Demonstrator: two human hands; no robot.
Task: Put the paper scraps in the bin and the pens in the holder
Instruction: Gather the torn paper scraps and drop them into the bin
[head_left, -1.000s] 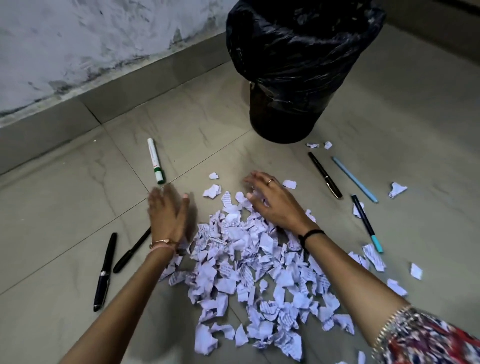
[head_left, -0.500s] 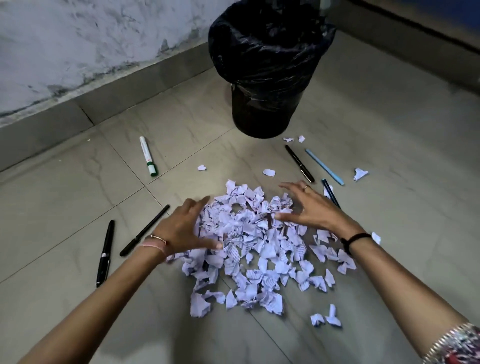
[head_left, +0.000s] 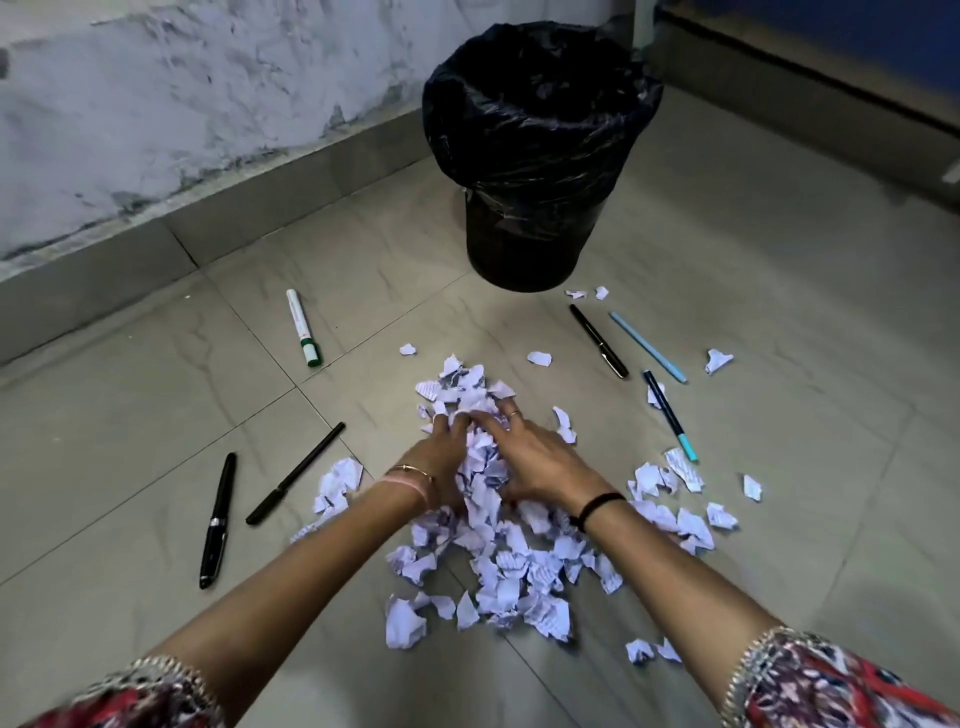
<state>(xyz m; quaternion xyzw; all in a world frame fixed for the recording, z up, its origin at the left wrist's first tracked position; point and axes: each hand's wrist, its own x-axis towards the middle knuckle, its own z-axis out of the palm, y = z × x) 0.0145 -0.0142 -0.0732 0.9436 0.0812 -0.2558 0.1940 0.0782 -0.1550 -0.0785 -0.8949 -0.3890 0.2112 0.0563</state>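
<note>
A heap of torn white paper scraps (head_left: 511, 564) lies on the tiled floor. My left hand (head_left: 441, 460) and my right hand (head_left: 535, 457) press together from both sides, cupping a bunch of scraps between them at the heap's far end. A bin lined with a black bag (head_left: 537, 156) stands behind the heap. Pens lie around: a white marker with a green cap (head_left: 302, 327), two black pens at the left (head_left: 218, 519) (head_left: 295, 473), a black pen (head_left: 598, 340), a light blue pen (head_left: 647, 347) and a dark pen with a teal cap (head_left: 670, 415) at the right. No pen holder is in view.
A grey skirting and a stained white wall (head_left: 156, 93) run along the left. A dark blue wall base (head_left: 810, 67) closes the far right. Stray scraps (head_left: 718, 359) lie near the right-hand pens and by the bin's foot (head_left: 587, 293).
Both hands have swept inward from the heap's sides and now meet around a bunch of scraps. The heap has been pushed narrower.
</note>
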